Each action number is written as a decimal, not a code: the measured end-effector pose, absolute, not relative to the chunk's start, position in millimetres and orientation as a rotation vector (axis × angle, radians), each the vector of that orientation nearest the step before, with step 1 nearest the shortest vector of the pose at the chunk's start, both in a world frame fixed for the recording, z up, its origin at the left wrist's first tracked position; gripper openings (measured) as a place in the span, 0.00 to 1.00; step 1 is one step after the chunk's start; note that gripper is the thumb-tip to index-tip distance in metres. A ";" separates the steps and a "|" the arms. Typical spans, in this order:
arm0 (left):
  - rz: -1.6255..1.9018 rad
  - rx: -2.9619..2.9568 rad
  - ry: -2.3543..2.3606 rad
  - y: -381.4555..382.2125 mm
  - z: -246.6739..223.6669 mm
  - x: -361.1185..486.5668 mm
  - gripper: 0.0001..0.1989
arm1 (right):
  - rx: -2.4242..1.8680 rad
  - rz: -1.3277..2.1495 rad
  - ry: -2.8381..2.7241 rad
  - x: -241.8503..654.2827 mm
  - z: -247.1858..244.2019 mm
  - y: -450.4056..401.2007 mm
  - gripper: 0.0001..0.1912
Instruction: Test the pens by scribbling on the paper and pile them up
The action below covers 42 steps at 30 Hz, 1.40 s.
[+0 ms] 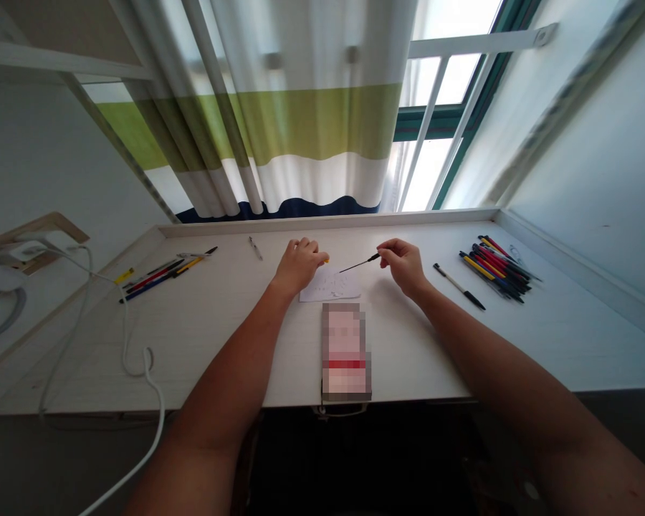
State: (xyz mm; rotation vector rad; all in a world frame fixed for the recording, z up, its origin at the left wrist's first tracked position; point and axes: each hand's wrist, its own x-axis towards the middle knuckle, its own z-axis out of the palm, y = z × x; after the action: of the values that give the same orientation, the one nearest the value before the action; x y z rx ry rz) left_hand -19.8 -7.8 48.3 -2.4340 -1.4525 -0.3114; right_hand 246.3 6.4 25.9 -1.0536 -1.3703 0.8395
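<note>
My left hand (299, 265) is closed at the back left of a small white paper (330, 287) with faint marks on it. A small yellow piece (325, 259) shows at its fingertips; the rest of that item is hidden. Pinched in my right hand (400, 264) is a thin black refill (359, 265), tilted down to the left, its fine tip over the paper. Just in front of the paper lies a phone-like object (347, 351) with a blurred surface.
Several pens (497, 269) are heaped at the right, with a white-and-black pen (459, 287) beside them. More pens (161, 276) lie at the left, and a short pen (255, 248) near the back. A white cable (155, 387) crosses the left side.
</note>
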 end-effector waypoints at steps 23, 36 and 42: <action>-0.313 -2.512 -1.682 3.6 28.7 -31.9 0.13 | -1.362 0.468 -1.914 262.8 3.6 29.5 0.05; -0.314 -2.724 -1.559 -1.7 36.4 -18.4 0.11 | -1.211 0.465 -2.240 263.2 4.9 25.2 0.05; -0.694 -2.588 -1.665 7.8 35.7 -38.6 0.13 | -1.134 0.483 -2.116 265.4 5.3 29.8 0.11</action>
State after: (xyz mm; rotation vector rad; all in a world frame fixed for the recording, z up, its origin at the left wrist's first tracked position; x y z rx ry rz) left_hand -38.6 7.8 35.7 -2.5877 -1.6650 -0.6938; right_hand 265.4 29.8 5.3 -1.1337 -2.1157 0.4825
